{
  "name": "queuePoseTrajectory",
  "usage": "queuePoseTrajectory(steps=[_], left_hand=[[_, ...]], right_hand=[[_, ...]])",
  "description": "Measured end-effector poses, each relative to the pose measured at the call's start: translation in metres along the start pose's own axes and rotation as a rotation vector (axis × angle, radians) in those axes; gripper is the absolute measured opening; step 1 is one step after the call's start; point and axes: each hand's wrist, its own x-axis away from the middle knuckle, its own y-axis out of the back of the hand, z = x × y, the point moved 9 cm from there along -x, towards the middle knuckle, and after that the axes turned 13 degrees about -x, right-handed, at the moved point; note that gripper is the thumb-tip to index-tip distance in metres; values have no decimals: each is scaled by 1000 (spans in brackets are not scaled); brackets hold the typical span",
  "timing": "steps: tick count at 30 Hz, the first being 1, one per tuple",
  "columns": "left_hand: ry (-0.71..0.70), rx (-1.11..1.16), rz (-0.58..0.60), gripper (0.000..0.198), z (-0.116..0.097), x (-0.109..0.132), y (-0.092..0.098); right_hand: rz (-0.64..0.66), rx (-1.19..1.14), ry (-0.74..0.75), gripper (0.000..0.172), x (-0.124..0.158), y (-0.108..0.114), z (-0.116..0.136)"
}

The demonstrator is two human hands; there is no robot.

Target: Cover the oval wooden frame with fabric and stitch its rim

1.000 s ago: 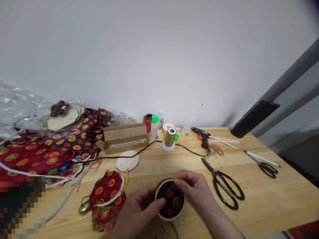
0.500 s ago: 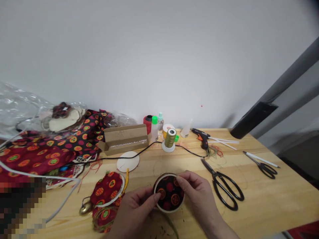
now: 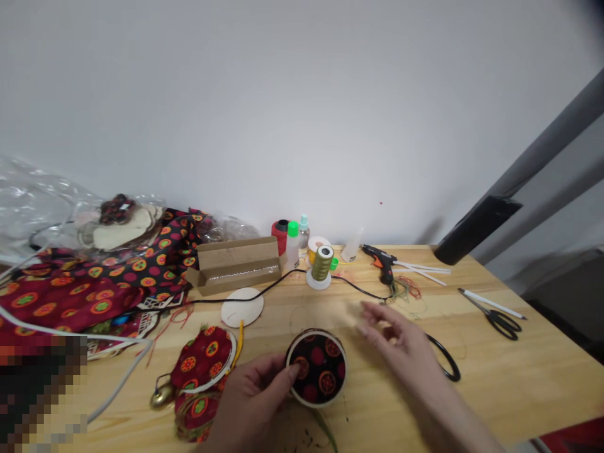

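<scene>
My left hand (image 3: 259, 393) grips the left edge of a round, fabric-covered disc (image 3: 317, 368), thumb on top. Black cloth with orange and red round motifs fills the disc inside a pale rim. To its right, clear of the disc, is my right hand (image 3: 396, 346), its fingers curled and the fingertips smeared by motion. Whether anything is between them I cannot make out. Large black-handled scissors (image 3: 448, 362) lie mostly hidden behind that hand. A green strip (image 3: 324, 429) lies below the disc. Left of my left hand sits a red patterned fabric piece (image 3: 205, 358) with a pale rim.
An olive thread spool (image 3: 323, 263) stands mid-table, near a green-capped bottle (image 3: 293, 244) and an open cardboard box (image 3: 240, 267). A glue gun (image 3: 381, 261) and smaller scissors (image 3: 503, 324) lie right. A black cable (image 3: 278, 282) crosses the table. Patterned cloth (image 3: 61, 289) and a brass bell (image 3: 162, 396) are left.
My right hand has let go of the disc's right edge and moved right, over the large scissors. The disc has shifted slightly left and down in my left hand.
</scene>
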Motion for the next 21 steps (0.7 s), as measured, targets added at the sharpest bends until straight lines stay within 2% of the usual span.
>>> queuePoseTrajectory(steps=[3, 5, 7, 10, 13, 16, 21], left_hand=[[4, 1, -13, 30, 0, 0, 0], [-1, -2, -6, 28, -1, 0, 0], [-5, -7, -19, 28, -2, 1, 1], [-4, 8, -48, 28, -4, 2, 3], [10, 43, -20, 27, -3, 1, 1], [21, 68, 14, 27, 0, -1, -1], [5, 55, -1, 25, -3, -1, 1]], right_hand=[[-147, 521, 160, 53, -29, 56, 1], [-139, 754, 146, 60, -52, 82, -15], [-61, 863, 59, 69, -70, 98, -38], [35, 847, -11, 70, -83, 104, -64], [33, 746, -17, 47, -81, 101, -72], [-41, 693, -32, 23, -74, 106, -69], [-286, 661, -84, 24, -65, 152, -41]])
